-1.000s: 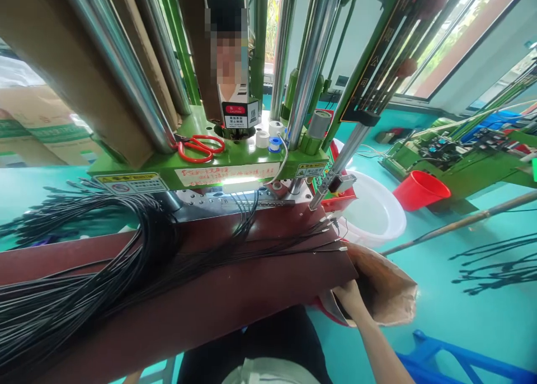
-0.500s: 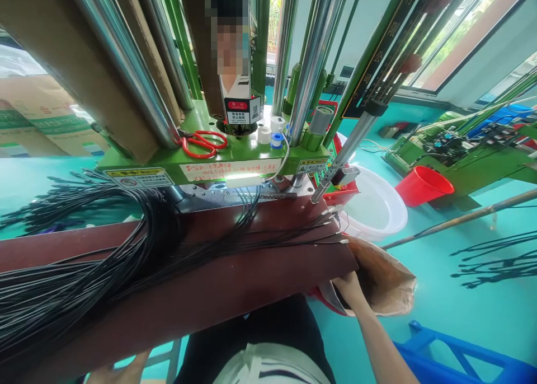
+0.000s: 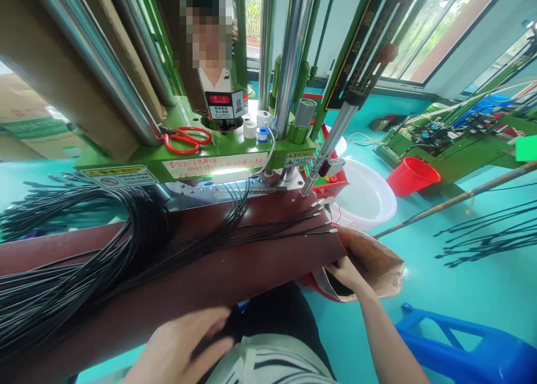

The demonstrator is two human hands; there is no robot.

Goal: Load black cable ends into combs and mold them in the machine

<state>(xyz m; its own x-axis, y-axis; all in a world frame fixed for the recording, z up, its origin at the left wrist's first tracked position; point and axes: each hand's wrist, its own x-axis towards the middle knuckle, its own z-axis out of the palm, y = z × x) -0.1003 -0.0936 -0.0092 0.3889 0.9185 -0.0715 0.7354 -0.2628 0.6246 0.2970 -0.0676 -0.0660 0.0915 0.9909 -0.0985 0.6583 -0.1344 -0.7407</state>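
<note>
My right hand [image 3: 347, 273] reaches into a brown paper bag [image 3: 377, 263] at the right end of the dark red bench top [image 3: 235, 272]; its fingers are inside the bag and hidden. My left hand [image 3: 184, 345] is low in front of me, near my lap, at the bench's near edge, fingers curled against dark cloth and blurred. A thick bundle of thin black wires [image 3: 104, 255] lies across the bench, and several wire ends [image 3: 293, 227] with metal tips fan out toward the bag. Behind stands a green press machine [image 3: 197, 154].
Red scissors [image 3: 184, 139] and small tape rolls [image 3: 255, 129] lie on the machine's green plate. A white basin [image 3: 364, 196] and red bucket [image 3: 413, 176] stand on the teal floor at right, a blue stool [image 3: 470, 350] at lower right. Another person stands behind the machine.
My left hand has risen into view at the bottom, near my lap. My right hand stays in the paper bag. The view has shifted slightly.
</note>
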